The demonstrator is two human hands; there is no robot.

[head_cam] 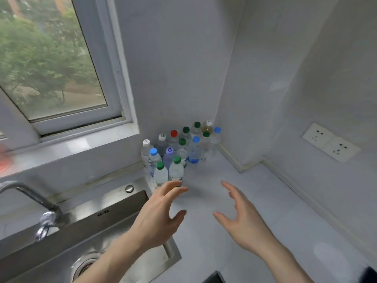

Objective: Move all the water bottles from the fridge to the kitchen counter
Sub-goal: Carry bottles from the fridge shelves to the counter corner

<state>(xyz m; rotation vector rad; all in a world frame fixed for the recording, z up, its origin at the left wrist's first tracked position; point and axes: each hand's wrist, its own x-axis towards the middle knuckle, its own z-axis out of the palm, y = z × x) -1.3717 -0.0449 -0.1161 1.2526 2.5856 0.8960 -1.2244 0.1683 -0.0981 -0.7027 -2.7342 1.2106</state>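
Clear plastic water bottles with green, blue, red, white and purple caps (179, 148) stand close together in the back corner of the pale grey kitchen counter (265, 201). They are all upright and packed tight against the white walls. That looks like a smart spot, because the walls keep them from tipping off the back, and the front of the counter stays free.

Two green-capped clear bottles (168, 172) stand at the front of the bunch, right next to the shiny steel sink (114, 211).

The left hand (161, 213) reaches toward those front bottles. Its fingers are spread and nearly straight, and the fingertips are just in front of one bottle. It holds nothing. I cannot tell if the fingertips touch the bottle.

The right hand (242, 219) hovers over the bare counter, fingers loose and spread, thumb out. It holds nothing too.

Both hands look like they just let go or are tidying the bunch. The fridge is not in view, so I cannot tell if more bottles wait there.

A metal tap (30, 197) sits over the sink.
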